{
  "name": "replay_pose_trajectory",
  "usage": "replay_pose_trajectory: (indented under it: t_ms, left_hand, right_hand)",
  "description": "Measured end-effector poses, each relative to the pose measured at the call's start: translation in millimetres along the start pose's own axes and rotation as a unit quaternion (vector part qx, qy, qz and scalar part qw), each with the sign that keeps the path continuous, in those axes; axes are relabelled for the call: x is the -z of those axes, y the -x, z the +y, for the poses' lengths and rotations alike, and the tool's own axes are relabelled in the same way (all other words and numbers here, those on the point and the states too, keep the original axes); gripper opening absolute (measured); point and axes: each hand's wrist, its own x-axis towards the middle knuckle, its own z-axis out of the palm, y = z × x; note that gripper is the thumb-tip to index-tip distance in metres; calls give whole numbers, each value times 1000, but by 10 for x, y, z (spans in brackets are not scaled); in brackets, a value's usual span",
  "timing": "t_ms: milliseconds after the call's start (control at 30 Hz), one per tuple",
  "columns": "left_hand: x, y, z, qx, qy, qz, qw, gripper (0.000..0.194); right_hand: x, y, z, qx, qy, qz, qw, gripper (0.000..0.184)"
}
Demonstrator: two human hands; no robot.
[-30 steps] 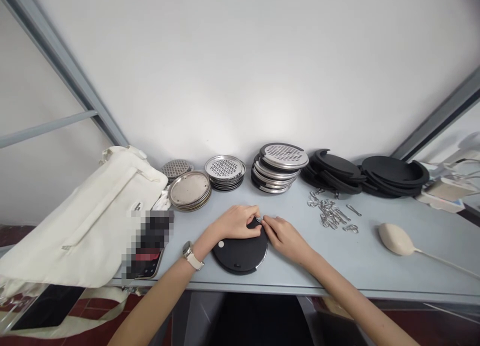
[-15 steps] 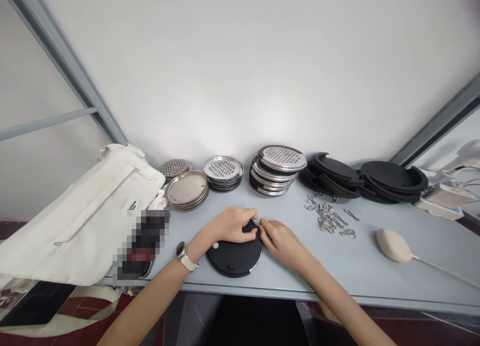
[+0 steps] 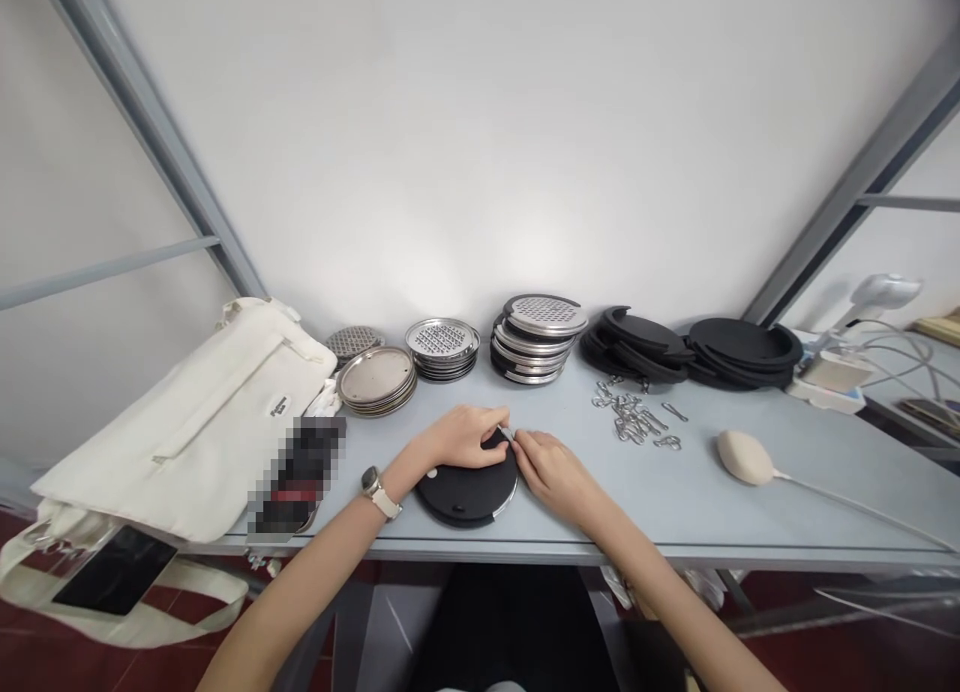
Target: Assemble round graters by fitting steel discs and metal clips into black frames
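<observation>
A black round holder [image 3: 469,497] lies flat on the table in front of me, with a silvery rim along its right edge. It bears a small white dot at the left and a dark slot near the front. My left hand [image 3: 469,438] rests over its far side, fingers curled around the edge. At the far right edge a small shiny metal piece [image 3: 508,434] shows between my hands. My right hand [image 3: 547,469] is closed at that spot, thumb and fingers pinched against the metal piece. My fingertips partly hide it, so its full shape cannot be made out.
Along the wall stand plain metal discs [image 3: 375,377], grater discs [image 3: 442,340], grater discs in black holders [image 3: 544,317] and black holders [image 3: 742,347]. Metal wire clips [image 3: 634,417] lie at the right, near a beige corded device [image 3: 745,459]. A white bag [image 3: 195,422] is at the left.
The camera view has shifted slightly, showing more of the table's right side. Both hands stay at the same edge of the black holder; the left index finger is straighter over the metal piece.
</observation>
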Motion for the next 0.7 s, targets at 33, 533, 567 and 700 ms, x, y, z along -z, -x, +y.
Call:
replay_pose_trajectory:
  t_ms: [33,533,567,700]
  left_hand:
    - [4,3,4,1,1,-1,1000,15]
    - [36,8,-1,-29,-73,4,997,15]
    - [30,-5,-18,-34,-74,10,997,15]
    - [58,5,33,-57,-55,89,993,14]
  right_hand:
    - [-2,-1,5,2,-6,2,1000,22]
    - [41,15,-10,-46,-24,-7,999,22]
    - [39,17,-6,-45,-24,-7,999,22]
    - [26,21,8,-43,-21,-1,999,23]
